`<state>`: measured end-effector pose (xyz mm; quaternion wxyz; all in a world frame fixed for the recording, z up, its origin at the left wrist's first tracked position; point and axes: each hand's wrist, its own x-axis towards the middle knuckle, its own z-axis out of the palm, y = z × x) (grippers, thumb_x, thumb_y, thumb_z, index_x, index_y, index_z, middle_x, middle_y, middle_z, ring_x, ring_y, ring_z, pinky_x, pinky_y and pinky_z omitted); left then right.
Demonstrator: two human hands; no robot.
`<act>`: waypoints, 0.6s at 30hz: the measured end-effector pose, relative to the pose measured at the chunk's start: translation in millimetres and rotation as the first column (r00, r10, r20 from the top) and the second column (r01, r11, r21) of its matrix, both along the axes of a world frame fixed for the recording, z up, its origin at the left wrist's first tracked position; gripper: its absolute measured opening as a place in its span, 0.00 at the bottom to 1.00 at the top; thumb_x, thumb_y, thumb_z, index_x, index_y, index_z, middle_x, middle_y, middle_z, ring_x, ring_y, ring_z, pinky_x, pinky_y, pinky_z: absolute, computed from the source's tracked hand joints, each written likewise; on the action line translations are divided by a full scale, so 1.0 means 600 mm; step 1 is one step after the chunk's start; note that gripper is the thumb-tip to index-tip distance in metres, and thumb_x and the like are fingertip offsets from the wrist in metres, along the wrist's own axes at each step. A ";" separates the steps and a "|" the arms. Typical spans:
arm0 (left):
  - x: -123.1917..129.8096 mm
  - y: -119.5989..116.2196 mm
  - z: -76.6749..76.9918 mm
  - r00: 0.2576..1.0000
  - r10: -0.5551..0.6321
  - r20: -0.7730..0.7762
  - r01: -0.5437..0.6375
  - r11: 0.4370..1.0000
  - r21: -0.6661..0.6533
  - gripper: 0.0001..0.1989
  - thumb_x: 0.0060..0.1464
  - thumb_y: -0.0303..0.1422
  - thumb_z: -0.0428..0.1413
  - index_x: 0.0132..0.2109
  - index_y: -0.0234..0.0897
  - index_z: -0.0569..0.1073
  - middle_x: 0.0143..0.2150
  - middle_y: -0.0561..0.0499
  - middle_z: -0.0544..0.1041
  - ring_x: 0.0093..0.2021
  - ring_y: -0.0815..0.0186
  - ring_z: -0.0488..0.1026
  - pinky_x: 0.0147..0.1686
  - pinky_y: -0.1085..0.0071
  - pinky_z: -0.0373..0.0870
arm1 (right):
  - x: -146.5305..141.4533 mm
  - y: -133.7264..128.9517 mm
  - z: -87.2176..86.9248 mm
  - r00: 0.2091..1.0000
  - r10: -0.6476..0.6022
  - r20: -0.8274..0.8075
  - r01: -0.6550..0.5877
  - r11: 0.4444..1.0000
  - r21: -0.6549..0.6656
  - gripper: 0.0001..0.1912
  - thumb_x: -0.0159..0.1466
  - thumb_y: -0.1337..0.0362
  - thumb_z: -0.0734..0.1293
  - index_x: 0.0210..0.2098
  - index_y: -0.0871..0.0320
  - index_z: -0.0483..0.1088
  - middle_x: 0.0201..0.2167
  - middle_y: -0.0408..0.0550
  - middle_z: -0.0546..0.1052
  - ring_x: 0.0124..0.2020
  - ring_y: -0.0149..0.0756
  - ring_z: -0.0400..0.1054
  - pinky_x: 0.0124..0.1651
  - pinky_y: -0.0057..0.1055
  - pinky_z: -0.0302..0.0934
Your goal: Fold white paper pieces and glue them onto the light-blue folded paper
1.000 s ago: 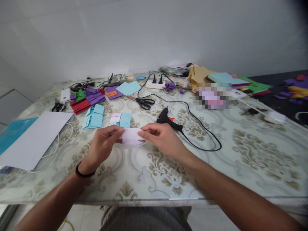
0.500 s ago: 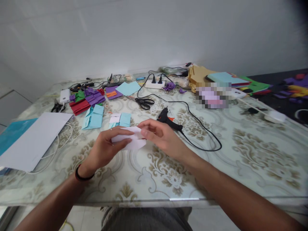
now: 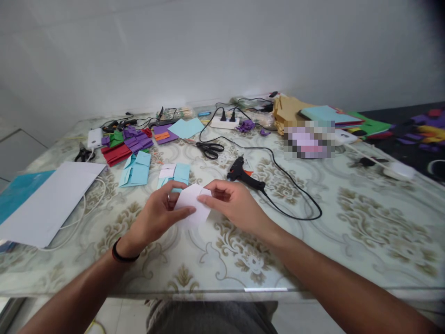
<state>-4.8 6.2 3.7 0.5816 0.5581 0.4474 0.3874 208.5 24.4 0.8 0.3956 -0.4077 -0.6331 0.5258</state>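
A small folded piece of white paper (image 3: pixel 193 200) is held between both hands above the table's near middle. My left hand (image 3: pixel 159 208) grips its left side, thumb across the front and fingers behind. My right hand (image 3: pixel 233 200) pinches the right side, thumb on the front face, other fingers curled behind. Just beyond the paper lie light blue folded papers (image 3: pixel 181 173) with a small white folded piece (image 3: pixel 167 170) on top. Another light blue folded stack (image 3: pixel 139 170) sits farther left. To the right of the paper rests a black glue gun (image 3: pixel 244 174).
Black scissors (image 3: pixel 210 148) and a white power strip (image 3: pixel 225 122) lie farther back. The glue gun's cable loops to the right. Large white sheets (image 3: pixel 55 199) cover the left side. Red folded strips (image 3: pixel 117 154) and purple ones (image 3: pixel 137 140) lie back left. Brown envelopes (image 3: pixel 287 109) are back right.
The white paper has been turned in my hands and now shows a smoother, more upright face. My left hand has shifted slightly right, its fingers moving behind the paper.
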 end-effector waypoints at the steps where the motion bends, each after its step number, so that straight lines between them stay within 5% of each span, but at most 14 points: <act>1: -0.001 0.001 -0.002 1.000 -0.016 -0.022 0.016 1.000 -0.003 0.20 0.53 0.36 0.70 0.50 0.39 0.73 0.35 0.51 0.83 0.31 0.64 0.80 0.29 0.73 0.73 | 0.000 0.000 0.000 1.000 -0.002 0.002 0.002 1.000 -0.004 0.19 0.61 0.47 0.74 0.31 0.58 0.72 0.24 0.37 0.62 0.25 0.29 0.55 0.28 0.28 0.49; 5: -0.006 0.001 -0.005 0.995 0.012 -0.098 -0.008 0.999 0.033 0.15 0.54 0.39 0.70 0.44 0.36 0.78 0.36 0.50 0.82 0.33 0.65 0.78 0.31 0.73 0.72 | -0.001 0.000 0.001 0.999 0.000 0.039 0.000 1.000 -0.011 0.25 0.62 0.44 0.72 0.23 0.57 0.65 0.21 0.37 0.60 0.23 0.28 0.50 0.26 0.29 0.45; 11: -0.003 -0.002 0.003 0.975 -0.029 -0.220 0.036 0.999 0.029 0.16 0.58 0.45 0.65 0.39 0.34 0.82 0.30 0.51 0.80 0.28 0.67 0.73 0.25 0.74 0.66 | -0.002 -0.004 0.000 0.994 0.036 0.102 -0.039 0.999 0.030 0.22 0.65 0.49 0.71 0.23 0.58 0.69 0.20 0.38 0.64 0.22 0.28 0.53 0.26 0.29 0.46; 18: -0.002 -0.001 -0.010 0.998 0.047 -0.037 -0.048 0.999 -0.016 0.14 0.57 0.42 0.66 0.42 0.35 0.83 0.34 0.48 0.83 0.31 0.64 0.76 0.28 0.72 0.69 | -0.005 -0.007 -0.002 0.998 0.021 -0.056 -0.020 1.000 0.019 0.10 0.64 0.58 0.72 0.41 0.56 0.75 0.24 0.40 0.77 0.28 0.32 0.69 0.34 0.28 0.62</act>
